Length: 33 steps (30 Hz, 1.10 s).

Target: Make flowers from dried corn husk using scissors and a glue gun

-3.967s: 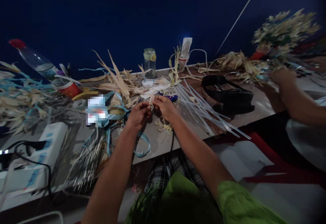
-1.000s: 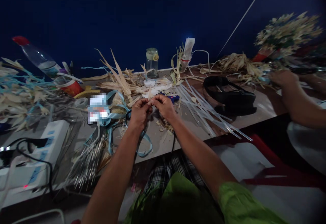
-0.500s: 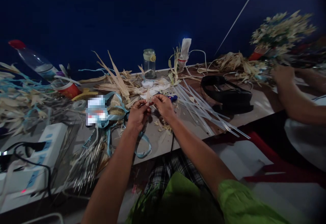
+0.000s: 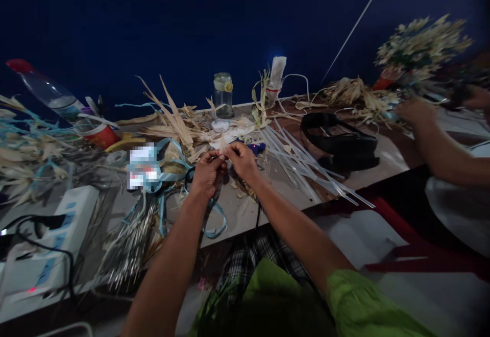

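A small pale piece of dried corn husk (image 4: 223, 144) stands up between my fingertips, over the middle of the table. My left hand (image 4: 206, 174) pinches it from the left, with the fingers curled. From the other side, the thumb and fingers of my right hand (image 4: 242, 161) close on it, touching the left fingertips. The fingers hide its lower end. Just behind my right hand lies a blue tool (image 4: 255, 147) with a small red light, partly covered. Loose corn husks (image 4: 179, 134) are heaped beyond my left hand, and a light-blue ribbon (image 4: 216, 229) loops below it.
Clear plastic sticks (image 4: 302, 161) and a black strapped headset (image 4: 340, 143) lie to the right. A glass jar (image 4: 223, 96) stands at the back. At left are a power strip (image 4: 72, 235), thin metal wires (image 4: 132, 247) and a tilted bottle (image 4: 49, 89). A co-worker's arm (image 4: 440, 148) reaches in at right.
My right hand has shifted slightly left, closer against my left fingertips. The view has moved a little. At right, the co-worker's hands have moved farther apart.
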Motion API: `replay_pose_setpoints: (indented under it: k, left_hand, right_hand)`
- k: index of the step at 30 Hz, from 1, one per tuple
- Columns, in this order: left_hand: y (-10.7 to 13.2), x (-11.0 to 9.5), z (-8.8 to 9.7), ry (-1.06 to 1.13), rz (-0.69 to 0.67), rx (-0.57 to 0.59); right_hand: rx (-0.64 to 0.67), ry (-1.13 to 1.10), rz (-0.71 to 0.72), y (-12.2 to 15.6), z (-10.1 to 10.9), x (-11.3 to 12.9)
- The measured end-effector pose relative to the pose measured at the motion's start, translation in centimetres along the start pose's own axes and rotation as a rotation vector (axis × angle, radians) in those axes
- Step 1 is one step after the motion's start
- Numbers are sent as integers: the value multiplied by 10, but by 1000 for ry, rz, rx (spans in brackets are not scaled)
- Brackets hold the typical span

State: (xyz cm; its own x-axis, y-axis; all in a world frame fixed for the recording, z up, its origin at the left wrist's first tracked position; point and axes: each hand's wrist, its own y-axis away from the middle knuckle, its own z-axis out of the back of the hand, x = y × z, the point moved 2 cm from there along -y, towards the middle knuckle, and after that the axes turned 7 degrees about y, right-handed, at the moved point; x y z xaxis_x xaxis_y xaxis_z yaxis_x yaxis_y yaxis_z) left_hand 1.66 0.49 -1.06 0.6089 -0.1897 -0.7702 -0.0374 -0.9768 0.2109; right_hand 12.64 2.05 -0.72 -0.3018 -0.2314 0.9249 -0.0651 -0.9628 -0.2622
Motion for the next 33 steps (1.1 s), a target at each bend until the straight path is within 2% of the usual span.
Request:
replay_pose_setpoints:
  k: [11,14,18,21,24,28,30,33]
  left_hand:
    - [-1,0,-2,36,-24,9]
    - [1,-2,-2,56,-15,27]
    - [1,-4,1,81,-14,30]
    - [0,-5,3,109,-14,32]
    - [-1,-5,4,139,3,54]
    - [-3,-7,8,182,10,85]
    - [-4,-8,10,204,14,95]
    - [-6,-8,11,219,26,118]
  right_hand:
    - [-66,-20,59,4,-5,-4]
    - [-86,-110,10,1,-3,-7]
    - [-211,-248,-24,-2,5,-13]
    - [-280,-272,-56,-5,9,-14]
    - [-297,-246,-116,-8,13,-11]
    - [-178,-164,-112,-8,37,-2]
    - [-94,-40,-82,-2,58,-2]
    - [-70,244,-122,12,95,-12]
